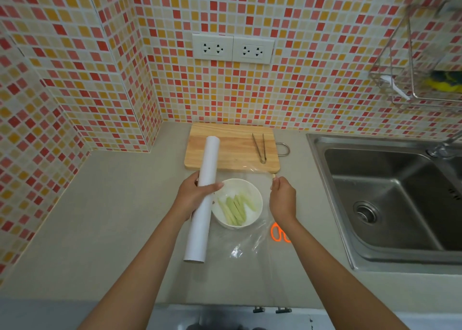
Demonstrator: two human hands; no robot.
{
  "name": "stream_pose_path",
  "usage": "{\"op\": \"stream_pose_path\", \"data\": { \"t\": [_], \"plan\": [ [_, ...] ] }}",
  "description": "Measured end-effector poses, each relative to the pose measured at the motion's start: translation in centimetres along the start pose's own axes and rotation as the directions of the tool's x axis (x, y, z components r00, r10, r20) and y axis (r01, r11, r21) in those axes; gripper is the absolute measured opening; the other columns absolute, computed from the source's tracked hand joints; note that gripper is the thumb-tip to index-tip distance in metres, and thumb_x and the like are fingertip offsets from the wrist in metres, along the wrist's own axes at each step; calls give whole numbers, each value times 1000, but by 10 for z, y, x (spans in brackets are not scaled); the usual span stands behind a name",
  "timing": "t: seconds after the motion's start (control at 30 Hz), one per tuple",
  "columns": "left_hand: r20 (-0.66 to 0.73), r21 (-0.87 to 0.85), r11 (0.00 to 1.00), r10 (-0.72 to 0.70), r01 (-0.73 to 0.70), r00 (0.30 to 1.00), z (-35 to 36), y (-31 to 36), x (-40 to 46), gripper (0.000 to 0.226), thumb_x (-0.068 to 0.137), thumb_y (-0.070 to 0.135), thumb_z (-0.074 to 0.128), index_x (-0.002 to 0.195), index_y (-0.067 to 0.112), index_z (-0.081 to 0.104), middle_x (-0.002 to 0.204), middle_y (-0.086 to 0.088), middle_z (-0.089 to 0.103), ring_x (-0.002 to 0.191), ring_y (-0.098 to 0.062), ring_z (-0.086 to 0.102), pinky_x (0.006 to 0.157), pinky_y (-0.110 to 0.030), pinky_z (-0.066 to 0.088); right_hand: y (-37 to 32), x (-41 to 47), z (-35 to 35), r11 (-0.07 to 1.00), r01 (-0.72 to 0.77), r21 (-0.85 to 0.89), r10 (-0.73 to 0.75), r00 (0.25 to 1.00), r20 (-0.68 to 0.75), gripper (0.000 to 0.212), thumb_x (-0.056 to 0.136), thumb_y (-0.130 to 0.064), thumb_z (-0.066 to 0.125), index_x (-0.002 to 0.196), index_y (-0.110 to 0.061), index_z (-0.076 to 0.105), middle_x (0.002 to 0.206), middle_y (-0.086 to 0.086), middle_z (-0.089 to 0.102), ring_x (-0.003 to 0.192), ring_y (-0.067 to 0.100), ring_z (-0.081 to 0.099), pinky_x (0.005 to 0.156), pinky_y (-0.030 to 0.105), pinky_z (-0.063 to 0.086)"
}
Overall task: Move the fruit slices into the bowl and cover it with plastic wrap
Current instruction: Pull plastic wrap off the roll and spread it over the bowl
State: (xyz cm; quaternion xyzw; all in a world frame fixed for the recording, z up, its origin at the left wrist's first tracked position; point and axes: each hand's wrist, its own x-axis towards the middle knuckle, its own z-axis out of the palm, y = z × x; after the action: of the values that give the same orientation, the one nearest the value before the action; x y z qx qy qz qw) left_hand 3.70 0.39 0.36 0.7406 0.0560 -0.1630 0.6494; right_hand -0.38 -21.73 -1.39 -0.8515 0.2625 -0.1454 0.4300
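A white bowl stands on the grey counter and holds several pale green fruit slices. My left hand grips a long white roll of plastic wrap just left of the bowl. A clear sheet of wrap stretches from the roll over the bowl to the right. My right hand pinches the sheet's free edge to the right of the bowl.
A wooden cutting board with metal tongs lies behind the bowl. Orange-handled scissors lie under my right wrist. A steel sink fills the right side. A wire rack hangs on the tiled wall.
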Motion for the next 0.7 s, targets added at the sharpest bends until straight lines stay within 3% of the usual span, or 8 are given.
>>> {"op": "stream_pose_path", "data": {
  "t": [0.1,0.2,0.27,0.37,0.53,0.7],
  "plan": [
    [-14,45,999,7,-6,1000,-7,-4,6,35,80,30,73,110,16,63,95,-11,71,78,-24,71,71,-39,58,3,2,-1,1000,-6,0,6,1000,-5,35,101,-21,34,78,-1,51,68,10,54,63,25,49,58,32,37],
    [4,-71,997,-43,43,999,-7,-7,9,25,90,25,58,109,9,62,98,-17,68,73,-23,65,68,-34,51,6,4,-1,1000,-9,-20,9,1000,1,34,101,-23,34,73,-6,45,60,2,47,60,23,45,56,31,34],
    [8,-31,999,-36,36,999,-4,-9,9,32,90,35,58,111,11,59,98,-11,67,75,-18,64,65,-29,48,8,5,-1,999,-13,-32,13,1000,5,34,101,-24,34,73,-7,43,60,1,45,59,22,44,56,31,34],
    [-36,92,996,-8,11,999,0,-10,8,48,72,44,78,107,19,57,95,1,66,75,-10,65,57,-24,48,10,8,0,999,-6,-45,6,1000,8,33,101,-24,35,75,-7,46,63,5,49,61,23,47,57,32,36],
    [-97,126,992,-13,26,995,-8,-13,16,67,70,36,82,126,15,54,111,-7,65,92,-21,66,71,-32,52,15,14,-2,996,-7,-86,8,1000,12,34,101,-23,35,78,-4,50,70,10,54,64,26,50,58,31,36],
    [-58,115,993,-31,38,998,-8,-24,21,26,88,34,63,110,22,57,111,-5,65,85,-9,62,65,-27,47,23,20,-4,992,-11,-129,19,998,58,33,101,-21,35,79,-3,50,73,13,54,68,27,50,60,31,34]
  ]
}}
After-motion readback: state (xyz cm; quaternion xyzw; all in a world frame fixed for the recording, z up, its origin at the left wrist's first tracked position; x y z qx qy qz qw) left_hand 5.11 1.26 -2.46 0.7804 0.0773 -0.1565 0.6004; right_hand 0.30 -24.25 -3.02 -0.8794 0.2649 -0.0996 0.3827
